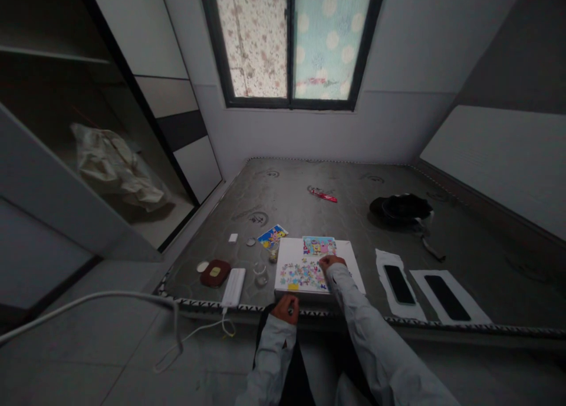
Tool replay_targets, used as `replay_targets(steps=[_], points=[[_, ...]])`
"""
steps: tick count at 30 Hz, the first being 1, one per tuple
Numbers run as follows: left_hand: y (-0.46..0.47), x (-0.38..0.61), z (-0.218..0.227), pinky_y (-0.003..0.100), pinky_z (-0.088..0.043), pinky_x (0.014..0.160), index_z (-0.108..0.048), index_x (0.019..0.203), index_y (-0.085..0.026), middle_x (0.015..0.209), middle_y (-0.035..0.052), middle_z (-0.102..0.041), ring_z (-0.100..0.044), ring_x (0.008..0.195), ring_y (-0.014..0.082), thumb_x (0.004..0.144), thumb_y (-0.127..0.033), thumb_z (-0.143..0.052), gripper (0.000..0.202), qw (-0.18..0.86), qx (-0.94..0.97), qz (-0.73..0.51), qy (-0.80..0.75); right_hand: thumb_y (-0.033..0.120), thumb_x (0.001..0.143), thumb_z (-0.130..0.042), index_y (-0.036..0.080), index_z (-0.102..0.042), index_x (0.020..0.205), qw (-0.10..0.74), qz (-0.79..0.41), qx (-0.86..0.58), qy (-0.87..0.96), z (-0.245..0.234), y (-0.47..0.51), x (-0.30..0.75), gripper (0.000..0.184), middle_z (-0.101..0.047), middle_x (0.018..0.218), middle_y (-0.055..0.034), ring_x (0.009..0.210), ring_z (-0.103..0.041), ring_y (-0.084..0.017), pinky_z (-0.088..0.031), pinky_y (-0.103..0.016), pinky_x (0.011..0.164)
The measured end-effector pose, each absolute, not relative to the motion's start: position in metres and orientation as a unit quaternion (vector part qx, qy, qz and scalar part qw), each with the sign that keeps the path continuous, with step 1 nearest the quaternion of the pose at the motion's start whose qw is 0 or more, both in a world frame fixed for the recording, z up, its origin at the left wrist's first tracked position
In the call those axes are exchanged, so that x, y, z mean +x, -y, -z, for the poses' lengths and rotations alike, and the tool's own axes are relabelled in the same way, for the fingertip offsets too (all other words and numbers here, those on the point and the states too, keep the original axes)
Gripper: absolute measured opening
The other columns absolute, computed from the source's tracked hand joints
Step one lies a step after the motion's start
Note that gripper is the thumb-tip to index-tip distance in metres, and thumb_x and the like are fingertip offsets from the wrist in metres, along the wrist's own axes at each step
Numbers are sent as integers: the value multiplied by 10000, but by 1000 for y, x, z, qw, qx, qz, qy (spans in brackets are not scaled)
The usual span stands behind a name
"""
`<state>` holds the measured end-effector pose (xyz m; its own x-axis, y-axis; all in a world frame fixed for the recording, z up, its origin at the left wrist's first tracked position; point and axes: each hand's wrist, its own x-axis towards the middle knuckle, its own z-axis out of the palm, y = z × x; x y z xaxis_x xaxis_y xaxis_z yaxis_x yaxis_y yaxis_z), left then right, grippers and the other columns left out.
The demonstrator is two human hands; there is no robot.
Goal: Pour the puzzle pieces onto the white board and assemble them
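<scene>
A white board (349, 258) lies near the front edge of a grey mattress (336, 217), with a pile of small coloured puzzle pieces (300, 274) on it and a colourful picture card (319, 245) at its far edge. My right hand (331, 262) rests on the board beside the pieces, fingers curled down onto them. My left hand (285, 307) is at the mattress's front edge just below the board, closed around something small and dark that I cannot make out.
Left of the board lie another picture card (272, 235), a small glass (260, 274), a white power bank (233, 286) with cable and a dark red case (214, 273). Two phones (398, 284) (446, 297) lie on white sheets at right, a black cloth (402, 207) behind.
</scene>
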<state>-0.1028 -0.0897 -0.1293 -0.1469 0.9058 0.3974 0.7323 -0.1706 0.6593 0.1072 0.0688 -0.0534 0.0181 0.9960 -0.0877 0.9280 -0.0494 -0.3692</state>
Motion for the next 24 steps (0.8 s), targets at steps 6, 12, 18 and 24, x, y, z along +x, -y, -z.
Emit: replay_targets(steps=[6, 12, 18, 24], points=[[90, -105, 128, 187, -461, 641, -689, 796, -213, 753, 14, -707, -652, 674, 100, 934, -293, -441, 295, 103, 654, -410, -628, 345, 885, -585, 280, -750, 1056, 97, -139, -703, 691, 42, -76, 124, 246, -750, 1044, -12, 959, -663, -170, -416, -270, 875], [90, -99, 125, 194, -451, 647, -683, 776, -212, 737, 3, -694, -639, 670, 96, 928, -268, -432, 299, 104, 633, -430, -635, 409, 787, -726, 290, -759, 973, 59, -147, -686, 710, 47, -75, 142, 224, -732, 1041, -11, 1035, -626, -197, -354, -319, 941], [90, -100, 127, 191, -447, 658, -686, 780, -201, 724, 14, -690, -641, 668, 102, 927, -250, -466, 269, 96, 640, -440, -622, 426, 775, -751, 274, -767, 937, 54, -168, -693, 699, 56, -78, 148, 223, -747, 987, -18, 969, -653, -190, -394, -297, 871], [90, -99, 123, 195, -424, 617, -684, 769, -192, 736, 19, -695, -624, 640, 96, 918, -231, -470, 264, 85, 641, -439, -624, 476, 770, -741, 294, -770, 937, 72, -199, -719, 662, 65, -82, 163, 249, -766, 917, 10, 848, -682, -162, -447, -243, 731]])
